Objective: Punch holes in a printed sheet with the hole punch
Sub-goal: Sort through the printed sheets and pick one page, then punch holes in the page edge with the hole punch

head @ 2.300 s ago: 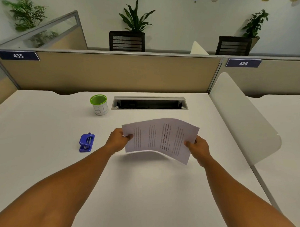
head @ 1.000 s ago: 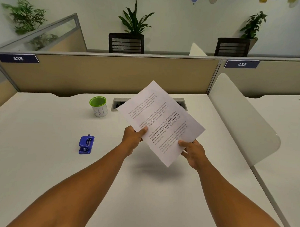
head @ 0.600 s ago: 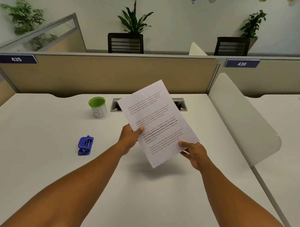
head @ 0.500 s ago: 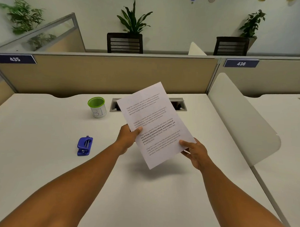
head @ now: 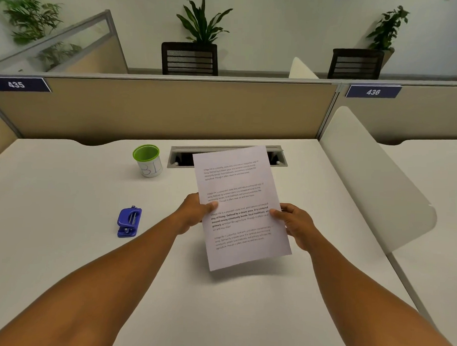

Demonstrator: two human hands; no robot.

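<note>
A printed sheet with several paragraphs of text hangs above the white desk, nearly upright in portrait, its text facing me. My left hand pinches its left edge with the thumb on the print. My right hand grips the right edge. A small blue hole punch lies flat on the desk to the left of my left forearm, apart from both hands.
A white cup with a green rim stands behind the punch. A cable slot is cut into the desk's back, partly behind the sheet. A beige partition closes the back; a white curved divider bounds the right.
The sheet has turned from lying sideways and tilted to nearly straight portrait and sits lower and closer to me. Both hands slid to its side edges. The punch has not moved.
</note>
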